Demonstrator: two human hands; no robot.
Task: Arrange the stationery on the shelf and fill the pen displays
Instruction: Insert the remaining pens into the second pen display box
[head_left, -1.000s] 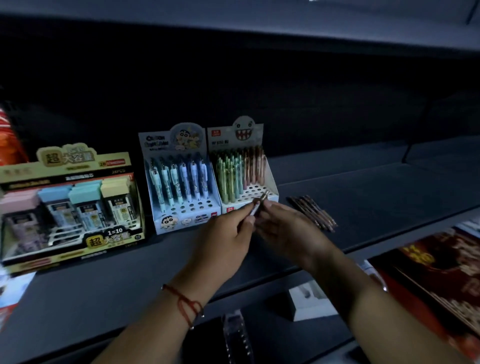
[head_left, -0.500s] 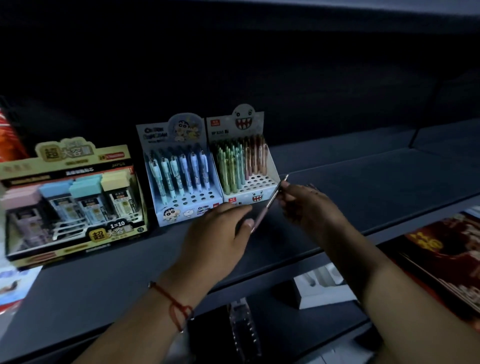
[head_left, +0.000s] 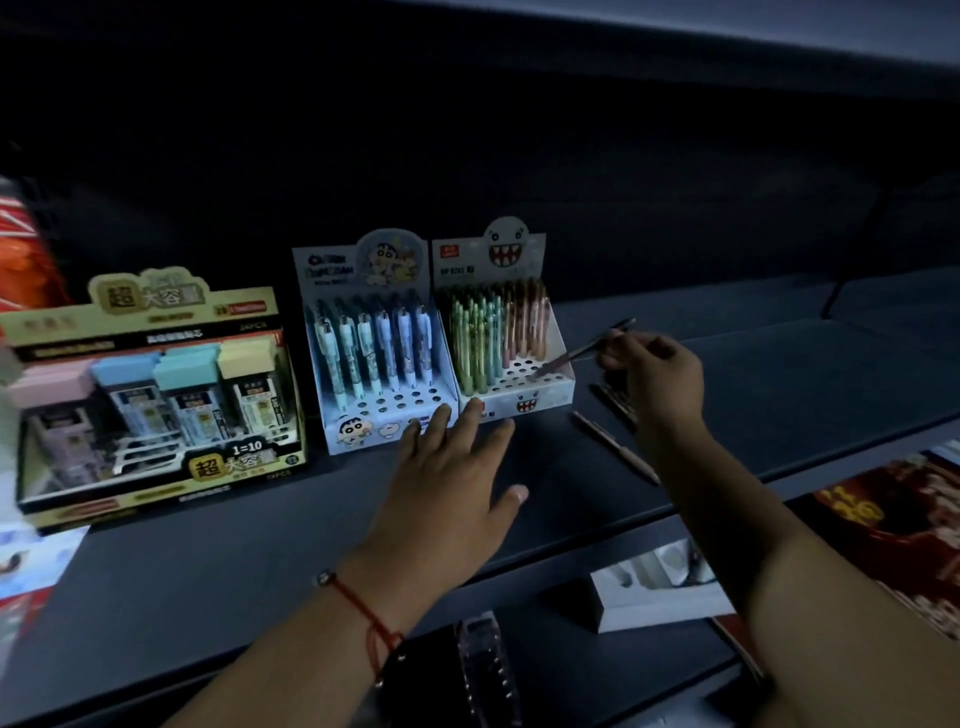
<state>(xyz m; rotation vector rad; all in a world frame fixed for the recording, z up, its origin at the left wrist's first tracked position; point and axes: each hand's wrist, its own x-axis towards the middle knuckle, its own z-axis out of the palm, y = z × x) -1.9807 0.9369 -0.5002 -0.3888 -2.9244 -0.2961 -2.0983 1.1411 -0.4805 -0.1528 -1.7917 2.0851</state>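
A dark shelf (head_left: 779, 395) is carrying the displays. The right hand (head_left: 657, 379) is pinching a pen (head_left: 576, 354), tip over the monster-face display's (head_left: 511, 332) holes; the left hand (head_left: 452, 483) is hovering spread wide, empty, near its front.

Dark grey shelf (head_left: 727, 395) — white monster-face display (head_left: 540, 400), mint and pink pens (head_left: 498, 332) — red wrist cord (head_left: 363, 613)

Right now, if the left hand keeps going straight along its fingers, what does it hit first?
Probably the front wall of the cartoon pen display, near its seam with the monster-face display. The left hand is open, with fingertips near both fronts; depth is unclear.
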